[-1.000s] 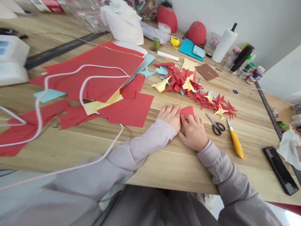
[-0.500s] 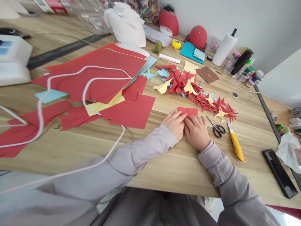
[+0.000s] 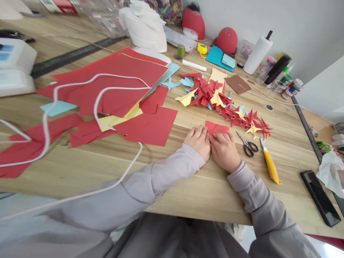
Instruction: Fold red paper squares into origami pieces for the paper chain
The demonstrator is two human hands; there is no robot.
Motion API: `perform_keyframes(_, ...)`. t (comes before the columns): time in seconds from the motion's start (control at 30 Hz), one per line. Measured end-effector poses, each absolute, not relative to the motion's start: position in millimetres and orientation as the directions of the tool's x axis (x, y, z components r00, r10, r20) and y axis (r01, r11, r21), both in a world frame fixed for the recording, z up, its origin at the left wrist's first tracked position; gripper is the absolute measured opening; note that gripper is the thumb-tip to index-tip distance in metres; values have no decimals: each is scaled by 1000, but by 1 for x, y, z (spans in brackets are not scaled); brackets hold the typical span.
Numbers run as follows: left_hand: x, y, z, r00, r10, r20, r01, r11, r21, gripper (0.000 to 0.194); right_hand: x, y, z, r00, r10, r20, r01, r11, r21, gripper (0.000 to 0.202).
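A small red paper [image 3: 217,127] with crease lines lies on the wooden table, its upper part showing beyond my fingertips. My left hand [image 3: 199,141] rests at its lower left edge, fingers bent and close together. Against it, my right hand [image 3: 224,149] presses on the paper's lower edge with curled fingers. The fingertips of both hands meet at the paper, and its near edge is hidden under them. Behind it lies a heap of folded red paper pieces [image 3: 205,92], mixed with yellow and blue ones.
Black-handled scissors [image 3: 249,147] and a yellow cutter [image 3: 271,166] lie right of my right hand, with a black phone [image 3: 319,197] further right. Red sheets [image 3: 153,125] and a white cable [image 3: 99,104] spread over the left side. Bottles [image 3: 258,53] stand at the back.
The red paper has shifted slightly to the right, and more of its surface shows. My left fingers have drawn back a little from its top; my right hand has barely moved.
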State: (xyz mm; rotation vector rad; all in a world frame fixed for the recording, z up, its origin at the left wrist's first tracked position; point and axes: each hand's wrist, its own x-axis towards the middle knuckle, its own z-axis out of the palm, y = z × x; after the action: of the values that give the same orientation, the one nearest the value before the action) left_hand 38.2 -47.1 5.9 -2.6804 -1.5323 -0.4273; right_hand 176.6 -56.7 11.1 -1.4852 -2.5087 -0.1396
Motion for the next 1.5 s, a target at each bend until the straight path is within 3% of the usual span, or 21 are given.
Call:
perform_keyframes(0.6, 39, -34, 11, 376, 908, 184, 903, -404, 149, 51, 176, -56, 11, -460, 859, 226, 880, 475, -16, 33)
perform_keyframes(1.27, 29, -13, 4, 250, 925, 286, 939, -304, 161, 47, 177, -57, 10, -464, 854, 235, 875, 483, -28, 32)
perform_keyframes(1.5, 29, -17, 2, 524, 808, 269, 800, -576, 171, 37, 179, -56, 7, -483, 833, 268, 853, 517, -71, 31)
